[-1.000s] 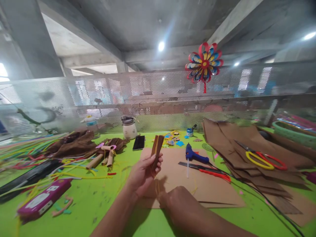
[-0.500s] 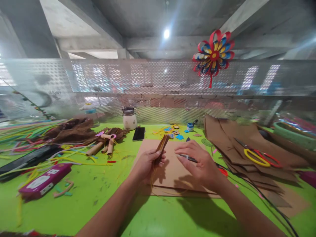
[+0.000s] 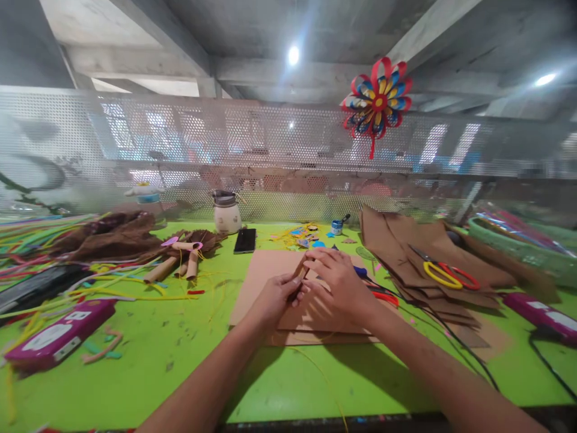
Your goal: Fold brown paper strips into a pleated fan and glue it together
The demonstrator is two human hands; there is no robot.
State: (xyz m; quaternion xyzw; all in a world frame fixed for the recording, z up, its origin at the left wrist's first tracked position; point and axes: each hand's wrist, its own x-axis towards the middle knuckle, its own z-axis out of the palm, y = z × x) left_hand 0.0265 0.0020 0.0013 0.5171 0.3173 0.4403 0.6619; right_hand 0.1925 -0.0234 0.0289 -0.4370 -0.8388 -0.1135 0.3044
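A narrow piece of folded brown paper [image 3: 303, 269] stands tilted between my hands, over the cardboard sheets. My left hand [image 3: 276, 299] is closed around its lower part, thumb in front. My right hand [image 3: 336, 279] has its fingers bent over the paper's upper right edge, and they partly hide it. Thin yellow string [image 3: 311, 361] trails across the table below the hands. Just right of my right hand lies a tool with a blue handle [image 3: 360, 272] and a black cord; its tip is hidden. Under both hands are flat brown cardboard sheets [image 3: 255, 282].
Yellow-and-red scissors [image 3: 444, 275] lie on stacked brown paper [image 3: 396, 240] at right. A phone [image 3: 245, 240], a white jar [image 3: 226, 213] and a small blue pot [image 3: 337, 227] stand behind. Rolled paper tubes [image 3: 164, 269] and a purple box [image 3: 61, 334] are at left.
My right hand has moved left from above the cardboard onto the folded brown paper. The paper is now partly covered by its fingers. The view has shifted slightly to the right.
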